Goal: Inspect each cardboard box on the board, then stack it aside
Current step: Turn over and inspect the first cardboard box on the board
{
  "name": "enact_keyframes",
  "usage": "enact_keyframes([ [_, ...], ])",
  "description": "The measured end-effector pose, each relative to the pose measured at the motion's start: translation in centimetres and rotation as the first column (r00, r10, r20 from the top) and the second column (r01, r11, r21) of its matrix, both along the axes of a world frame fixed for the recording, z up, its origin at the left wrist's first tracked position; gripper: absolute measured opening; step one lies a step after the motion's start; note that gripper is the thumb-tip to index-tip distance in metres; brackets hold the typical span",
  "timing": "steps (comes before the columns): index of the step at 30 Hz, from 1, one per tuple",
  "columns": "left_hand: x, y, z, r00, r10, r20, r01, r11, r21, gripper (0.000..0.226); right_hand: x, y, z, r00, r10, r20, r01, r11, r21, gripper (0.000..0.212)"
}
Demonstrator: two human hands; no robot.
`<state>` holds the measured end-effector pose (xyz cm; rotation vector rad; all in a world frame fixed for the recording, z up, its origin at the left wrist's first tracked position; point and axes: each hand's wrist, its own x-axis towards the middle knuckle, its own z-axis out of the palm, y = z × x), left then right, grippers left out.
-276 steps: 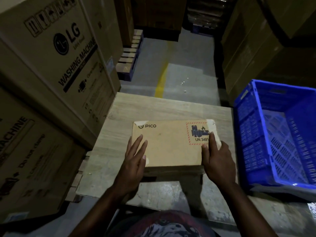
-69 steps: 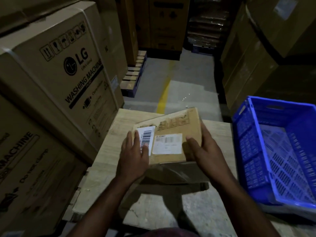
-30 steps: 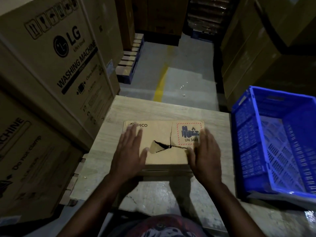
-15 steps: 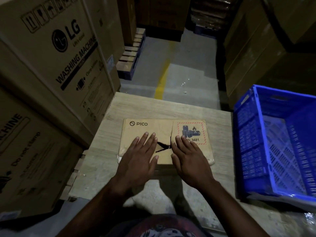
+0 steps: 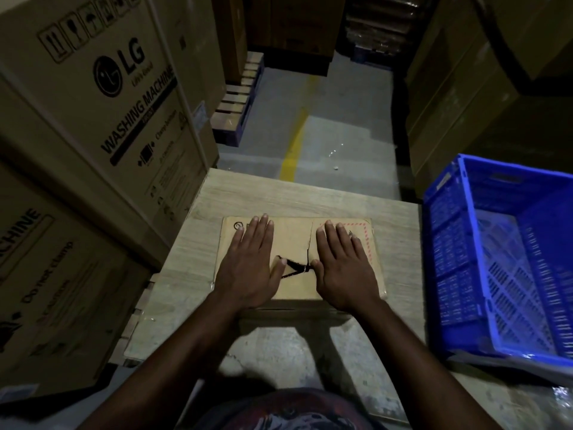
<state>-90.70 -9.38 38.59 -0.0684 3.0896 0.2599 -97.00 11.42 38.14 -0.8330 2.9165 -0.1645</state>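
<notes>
- Cardboard box (image 5: 294, 240) is lying flat on the tabletop (image 5: 279, 193).
- Left grip (image 5: 251, 268) is pressing palm-down on the box's 9 o'clock half, fingers straight, clamping nothing.
- Right grip (image 5: 342, 271) is pressing likewise on the 3 o'clock half, fingers straight, clamping nothing.
- Torn gash (image 5: 294, 268) is showing between the thumbs.
- Blue crate (image 5: 449, 243) is standing at 3 o'clock of the tabletop, and the washing-machine carton (image 5: 108, 103) at 9 o'clock.

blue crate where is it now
In the head view the blue crate sits on the right, beside the right edge of the wooden board, with stacked cartons behind it.
</notes>
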Motion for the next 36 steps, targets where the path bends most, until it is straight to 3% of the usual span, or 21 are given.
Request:
enact_keyframes([
  [5,-0.1,0.0,0.3,1.000,0.013,-0.022,-0.013,0.999,0.030,0.077,-0.1,0.2,0.5,1.000,0.002,0.026,0.000,0.997,-0.071,0.073],
  [8,-0.9,-0.7,0.3,0.995,0.098,-0.020,-0.096,0.993,0.068,0.076,-0.8,0.6,1.2,0.994,-0.087,0.063,0.096,0.983,-0.159,0.068],
  [13,-1.9,-2.8,-0.2,0.992,0.126,-0.011,-0.126,0.992,-0.005,0.075,-2.2,1.2,0.8,0.985,-0.171,0.014,0.172,0.984,-0.039,0.071],
  [18,-1.7,-2.4,-0.5,0.990,0.130,-0.058,-0.131,0.991,-0.014,0.074,-1.9,1.1,0.6,0.985,-0.170,-0.008,0.169,0.985,-0.046,0.068],
  [22,-0.9,-2.1,0.2,0.963,0.250,-0.104,-0.235,0.962,0.136,0.074,-1.3,1.2,1.2,0.958,-0.285,-0.002,0.276,0.929,-0.248,0.062],
  [24,-0.6,-2.0,1.1,0.891,0.441,-0.109,-0.383,0.859,0.341,0.080,-1.1,1.3,1.9,0.879,-0.467,0.091,0.464,0.799,-0.382,0.062],
  [25,-0.6,-2.3,1.1,0.833,0.550,-0.064,-0.467,0.760,0.452,0.081,-1.3,1.5,1.8,0.819,-0.543,0.183,0.566,0.715,-0.411,0.064],
  [27,-0.9,-3.3,1.2,0.699,0.696,0.162,-0.634,0.498,0.591,0.078,-2.0,2.0,1.3,0.712,-0.610,0.348,0.701,0.592,-0.397,0.064],
  [30,-1.0,-4.7,1.0,0.591,0.628,0.506,-0.714,0.116,0.690,0.068,-2.3,2.4,1.0,0.688,-0.603,0.403,0.725,0.543,-0.424,0.051],
  [31,-0.9,-4.9,1.0,0.591,0.590,0.551,-0.710,0.055,0.702,0.064,-2.2,2.4,1.1,0.697,-0.597,0.396,0.716,0.554,-0.424,0.042],
  [33,-0.6,-5.1,0.8,0.611,0.565,0.555,-0.703,0.066,0.708,0.067,-1.8,2.4,1.4,0.703,-0.590,0.396,0.711,0.569,-0.414,0.036],
  [36,0.1,-4.5,1.1,0.634,0.562,0.531,-0.678,0.072,0.732,0.075,-1.1,2.9,1.6,0.705,-0.566,0.427,0.708,0.535,-0.460,0.043],
])
